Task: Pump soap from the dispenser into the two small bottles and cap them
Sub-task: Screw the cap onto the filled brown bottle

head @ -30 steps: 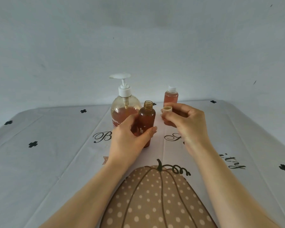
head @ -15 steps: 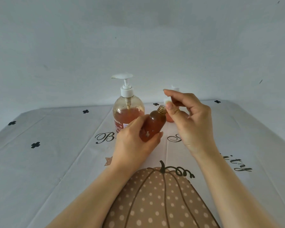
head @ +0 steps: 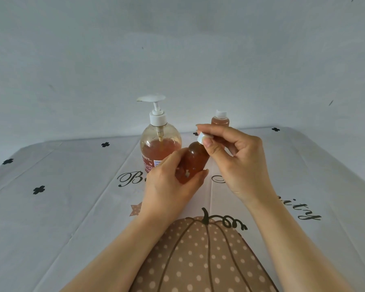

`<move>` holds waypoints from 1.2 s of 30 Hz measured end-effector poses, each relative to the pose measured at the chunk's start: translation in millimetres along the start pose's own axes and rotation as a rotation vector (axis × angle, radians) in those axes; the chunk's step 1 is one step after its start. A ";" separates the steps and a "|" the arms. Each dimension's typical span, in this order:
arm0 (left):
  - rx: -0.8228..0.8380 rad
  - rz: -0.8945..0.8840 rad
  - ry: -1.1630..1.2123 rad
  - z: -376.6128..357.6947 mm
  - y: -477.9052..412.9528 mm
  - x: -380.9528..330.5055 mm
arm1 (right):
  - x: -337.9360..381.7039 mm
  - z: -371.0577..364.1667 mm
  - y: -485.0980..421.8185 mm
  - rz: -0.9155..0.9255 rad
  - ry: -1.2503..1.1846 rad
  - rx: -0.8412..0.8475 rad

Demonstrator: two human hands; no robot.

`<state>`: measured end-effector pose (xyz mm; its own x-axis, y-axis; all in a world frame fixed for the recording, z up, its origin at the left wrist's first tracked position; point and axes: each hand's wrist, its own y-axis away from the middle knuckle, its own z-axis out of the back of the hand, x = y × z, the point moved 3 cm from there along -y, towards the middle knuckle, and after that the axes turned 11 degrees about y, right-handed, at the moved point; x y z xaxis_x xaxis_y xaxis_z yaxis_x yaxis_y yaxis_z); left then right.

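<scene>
Head view: left hand (head: 169, 186) gripped a tilted small bottle (head: 193, 163) while right hand (head: 238, 163) pinched the white cap (head: 202, 137) on its neck.

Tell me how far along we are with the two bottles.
Done: the far small bottle stands filled and capped behind the hands. In hand: the left hand holds the second bottle, filled and tilted, while the right hand sets the white cap on its neck. Left: tighten that cap.
</scene>
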<state>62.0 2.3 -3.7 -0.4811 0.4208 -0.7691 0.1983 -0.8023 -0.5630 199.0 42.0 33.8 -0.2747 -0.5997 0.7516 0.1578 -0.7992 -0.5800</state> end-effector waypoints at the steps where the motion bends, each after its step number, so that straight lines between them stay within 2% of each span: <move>1: -0.001 0.002 0.003 0.0 0.2 0.0 | 0.3 0.1 0.3 -0.003 -0.001 0.003; 10: 0.015 0.005 -0.013 0.0 0.8 -1.3 | -1.0 1.4 -1.7 -0.078 -0.077 -0.050; 14: -0.008 0.030 0.008 1.2 0.1 -0.8 | 0.3 1.8 -1.4 -0.098 -0.183 -0.020; 20: -0.008 0.039 0.015 1.0 0.0 0.9 | -2.6 3.0 -3.1 -0.145 -0.167 -0.043; 26: -0.004 0.035 0.022 0.7 0.6 0.4 | -1.5 0.2 -3.1 -0.131 -0.241 0.068; 31: 0.007 0.018 0.021 -0.6 0.6 -0.2 | -5.5 0.5 -3.0 -0.172 -0.227 0.035; 36: -0.001 0.023 0.020 -0.1 0.2 0.4 | -1.4 0.1 -2.7 -0.133 -0.272 0.075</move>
<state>61.9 2.3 -4.1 -0.4593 0.4107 -0.7876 0.2096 -0.8116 -0.5454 199.1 45.1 34.3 -0.0354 -0.4702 0.8819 0.2095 -0.8663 -0.4534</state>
